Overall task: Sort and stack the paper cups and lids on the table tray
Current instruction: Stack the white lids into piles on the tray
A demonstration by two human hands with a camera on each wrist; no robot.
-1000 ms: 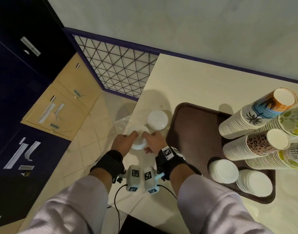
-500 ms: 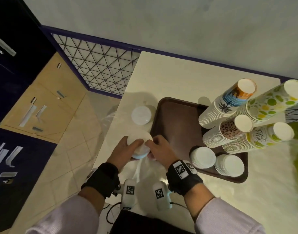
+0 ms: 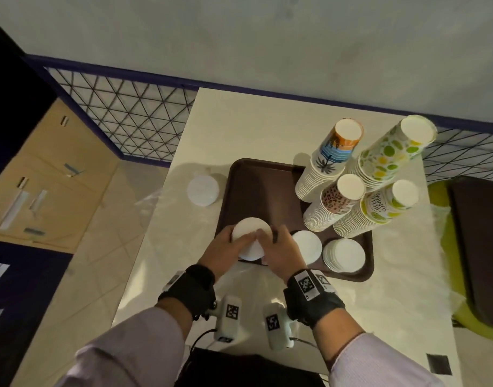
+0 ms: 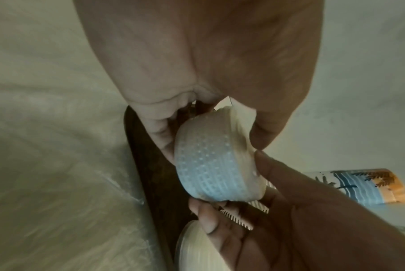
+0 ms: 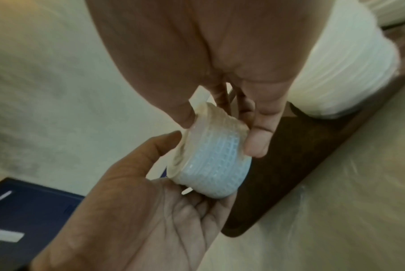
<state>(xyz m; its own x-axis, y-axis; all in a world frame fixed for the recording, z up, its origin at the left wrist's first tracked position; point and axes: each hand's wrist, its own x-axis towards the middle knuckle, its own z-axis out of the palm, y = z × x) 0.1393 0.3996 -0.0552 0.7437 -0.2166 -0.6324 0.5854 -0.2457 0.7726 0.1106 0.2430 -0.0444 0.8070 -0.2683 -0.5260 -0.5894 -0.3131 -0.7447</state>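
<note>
A short stack of white lids (image 3: 250,238) hangs just above the front-left corner of the brown tray (image 3: 256,185). My left hand (image 3: 234,243) grips its left side and my right hand (image 3: 269,240) grips its right side. The left wrist view shows the ribbed stack (image 4: 210,170) pinched between both hands; so does the right wrist view (image 5: 213,165). Two lid stacks (image 3: 306,245) (image 3: 344,254) stand on the tray's front right. Behind them lean several stacks of printed paper cups (image 3: 334,208). One more lid stack (image 3: 203,190) sits on the table, left of the tray.
The cream table (image 3: 239,127) ends in a drop to the floor just left of the loose lid stack. A wire mesh panel (image 3: 133,115) and a wall lie behind. A green seat (image 3: 446,247) stands at the right. The tray's back-left part is bare.
Both hands have lifted the lid stack off the table left of the tray. They carried it rightwards to the tray's front-left corner. The head view has swung right.
</note>
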